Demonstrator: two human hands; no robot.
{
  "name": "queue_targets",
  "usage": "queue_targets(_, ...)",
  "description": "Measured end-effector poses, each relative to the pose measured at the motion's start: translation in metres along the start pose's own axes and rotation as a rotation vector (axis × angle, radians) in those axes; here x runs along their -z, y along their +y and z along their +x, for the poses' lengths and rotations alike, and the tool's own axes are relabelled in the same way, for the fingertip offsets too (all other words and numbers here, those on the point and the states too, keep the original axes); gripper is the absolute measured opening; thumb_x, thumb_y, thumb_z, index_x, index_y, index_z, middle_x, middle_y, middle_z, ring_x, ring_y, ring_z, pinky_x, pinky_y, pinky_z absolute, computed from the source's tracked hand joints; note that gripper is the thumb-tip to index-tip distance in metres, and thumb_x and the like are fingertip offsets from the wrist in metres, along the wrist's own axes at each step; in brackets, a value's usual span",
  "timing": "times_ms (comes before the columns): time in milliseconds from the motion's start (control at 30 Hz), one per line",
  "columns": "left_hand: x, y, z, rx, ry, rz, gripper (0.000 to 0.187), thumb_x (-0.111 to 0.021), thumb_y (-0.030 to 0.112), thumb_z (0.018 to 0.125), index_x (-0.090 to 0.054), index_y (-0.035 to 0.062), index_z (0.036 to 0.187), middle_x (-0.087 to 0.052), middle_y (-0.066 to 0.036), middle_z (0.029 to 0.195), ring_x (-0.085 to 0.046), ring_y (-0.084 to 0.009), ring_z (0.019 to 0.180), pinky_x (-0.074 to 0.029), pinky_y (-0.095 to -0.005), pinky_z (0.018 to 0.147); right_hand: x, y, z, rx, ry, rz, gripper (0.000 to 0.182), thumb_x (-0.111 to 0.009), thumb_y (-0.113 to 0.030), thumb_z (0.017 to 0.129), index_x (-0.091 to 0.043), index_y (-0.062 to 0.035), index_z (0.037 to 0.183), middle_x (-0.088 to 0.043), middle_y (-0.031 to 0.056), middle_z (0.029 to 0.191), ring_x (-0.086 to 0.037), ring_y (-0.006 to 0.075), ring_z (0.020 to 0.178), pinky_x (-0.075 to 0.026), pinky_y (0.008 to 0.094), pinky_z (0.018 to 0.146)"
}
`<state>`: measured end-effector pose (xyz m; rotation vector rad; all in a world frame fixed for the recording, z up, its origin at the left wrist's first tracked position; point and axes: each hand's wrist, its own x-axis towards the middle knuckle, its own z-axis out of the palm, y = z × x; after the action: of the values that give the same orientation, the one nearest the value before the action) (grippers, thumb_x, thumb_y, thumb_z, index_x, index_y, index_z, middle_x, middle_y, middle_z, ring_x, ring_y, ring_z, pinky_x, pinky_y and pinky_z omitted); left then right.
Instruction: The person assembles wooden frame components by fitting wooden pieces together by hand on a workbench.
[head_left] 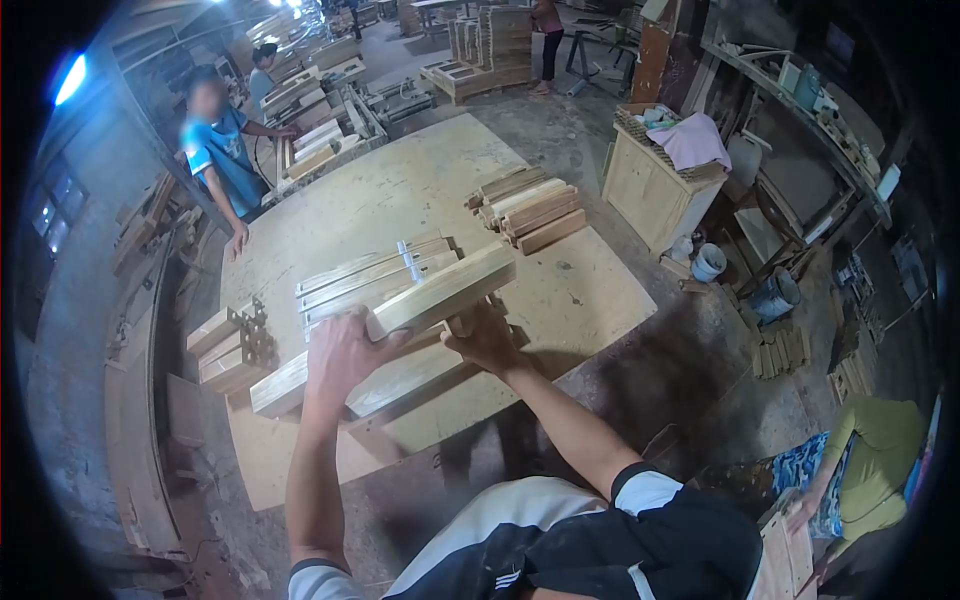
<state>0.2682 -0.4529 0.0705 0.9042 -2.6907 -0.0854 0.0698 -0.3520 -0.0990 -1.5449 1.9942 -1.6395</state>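
A long pale wooden beam (pixel 455 282) runs diagonally above the worktable, raised at its right end. My left hand (pixel 345 352) is closed over the beam's left part, thumb along its side. My right hand (pixel 484 338) grips the beam from below near its right end; some of its fingers are hidden. Beneath the beam lies another pale board (pixel 415 376) along the near side of the table. Just beyond my hands several wooden slats (pixel 350 282) lie side by side, with a narrow metal strip (pixel 408 262) across them.
The worktable (pixel 360 205) carries stacked wood blocks (pixel 530 208) at its right and more blocks (pixel 228 350) at its left. A person in a blue shirt (pixel 222 150) stands at the far left edge. Another person (pixel 870 470) is close at lower right. A wooden cabinet (pixel 650 195) stands beyond.
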Motion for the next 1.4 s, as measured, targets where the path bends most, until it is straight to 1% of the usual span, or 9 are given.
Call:
queue_targets(167, 0.002, 0.000, 0.010, 0.050, -0.076, -0.005, 0.069, -0.069, 0.065, 0.076, -0.066, -0.0042, 0.078, -0.063, -0.024, 0.061, -0.066, -0.0393, 0.061, -0.052, -0.0461, 0.062, -0.005, 0.018, -0.005, -0.146, -0.095, -0.095, 0.069, -0.077, -0.035, 0.068, -0.052, -0.0060, 0.127, -0.065, 0.0195, 0.110, -0.064, 0.0411, 0.100, -0.054, 0.0478, 0.086)
queue_targets(267, 0.010, 0.001, 0.008, 0.026, -0.148, 0.005, 0.073, -0.069, 0.065, 0.075, -0.068, -0.0063, 0.086, -0.064, -0.024, 0.063, -0.067, -0.0385, 0.063, -0.054, -0.0448, 0.064, 0.001, 0.002, 0.006, 0.142, 0.039, -0.081, 0.057, -0.075, -0.032, 0.068, -0.060, -0.0098, 0.118, -0.064, 0.0203, 0.110, -0.064, 0.0402, 0.102, -0.054, 0.0468, 0.086)
queue_targets(300, 0.008, 0.003, 0.003, 0.026, -0.169, -0.012, 0.074, -0.069, 0.066, 0.074, -0.068, -0.0069, 0.088, -0.065, -0.024, 0.063, -0.067, -0.0383, 0.064, -0.054, -0.0442, 0.064, -0.003, 0.013, 0.002, 0.594, 0.260, -0.474, 0.040, -0.072, -0.028, 0.067, -0.068, -0.0116, 0.104, -0.067, 0.0196, 0.102, -0.066, 0.0386, 0.096, -0.056, 0.0453, 0.082)
queue_targets(400, 0.003, 0.012, -0.001, 0.108, -0.179, 0.016, 0.065, -0.076, 0.062, 0.068, -0.068, -0.0012, 0.078, -0.064, -0.018, 0.063, -0.067, -0.0340, 0.066, -0.052, -0.0436, 0.068, -0.008, 0.005, 0.006, -0.029, 0.043, -0.002, 0.030, -0.071, -0.023, 0.068, -0.070, -0.0102, 0.094, -0.070, 0.0183, 0.091, -0.069, 0.0371, 0.087, -0.058, 0.0436, 0.076)
queue_targets(467, -0.006, 0.007, -0.003, 0.081, -0.076, 0.087, 0.065, -0.077, 0.062, 0.067, -0.068, -0.0006, 0.079, -0.065, -0.016, 0.063, -0.068, -0.0323, 0.066, -0.052, -0.0419, 0.068, -0.010, 0.011, 0.009, 0.080, 0.108, 0.069, 0.033, -0.070, -0.022, 0.068, -0.069, -0.0089, 0.098, -0.071, 0.0171, 0.084, -0.070, 0.0368, 0.083, -0.059, 0.0438, 0.072)
queue_targets(500, 0.003, 0.011, 0.000, 0.121, -0.204, 0.077, 0.083, -0.072, 0.068, 0.071, -0.069, -0.0078, 0.105, -0.067, -0.016, 0.063, -0.070, -0.0302, 0.070, -0.054, -0.0391, 0.073, -0.006, 0.008, 0.011, 0.106, 0.102, 0.065, 0.034, -0.070, -0.023, 0.068, -0.069, -0.0083, 0.098, -0.071, 0.0173, 0.084, -0.071, 0.0364, 0.084, -0.059, 0.0438, 0.073)
queue_targets(767, 0.011, 0.009, 0.013, 0.202, -0.156, 0.090, 0.068, -0.071, 0.069, 0.072, -0.066, 0.0007, 0.076, -0.062, -0.015, 0.058, -0.065, -0.0314, 0.059, -0.050, -0.0426, 0.058, -0.005, 0.011, 0.002, -0.103, -0.028, -0.009, 0.057, -0.073, -0.032, 0.066, -0.059, -0.0013, 0.112, -0.065, 0.0204, 0.102, -0.066, 0.0397, 0.095, -0.055, 0.0463, 0.081)
queue_targets(1100, 0.000, 0.008, 0.016, 0.159, -0.186, 0.105, 0.069, -0.072, 0.068, 0.074, -0.066, -0.0003, 0.082, -0.062, -0.016, 0.059, -0.066, -0.0337, 0.059, -0.052, -0.0417, 0.060, -0.001, 0.004, 0.004, -0.154, -0.124, -0.001, 0.080, -0.073, -0.040, 0.067, -0.052, 0.0107, 0.125, -0.057, 0.0317, 0.126, -0.056, 0.0436, 0.120, -0.048, 0.0450, 0.102)
queue_targets(1400, 0.015, -0.007, 0.017, 0.220, -0.442, -0.071, 0.075, -0.066, 0.078, 0.073, -0.061, 0.0040, 0.079, -0.067, -0.016, 0.068, -0.068, -0.0331, 0.067, -0.052, -0.0458, 0.064, -0.003, 0.007, 0.007, -0.037, 0.000, 0.019, 0.065, -0.076, -0.030, 0.068, -0.052, -0.0021, 0.122, -0.066, 0.0215, 0.105, -0.066, 0.0392, 0.098, -0.055, 0.0454, 0.085)
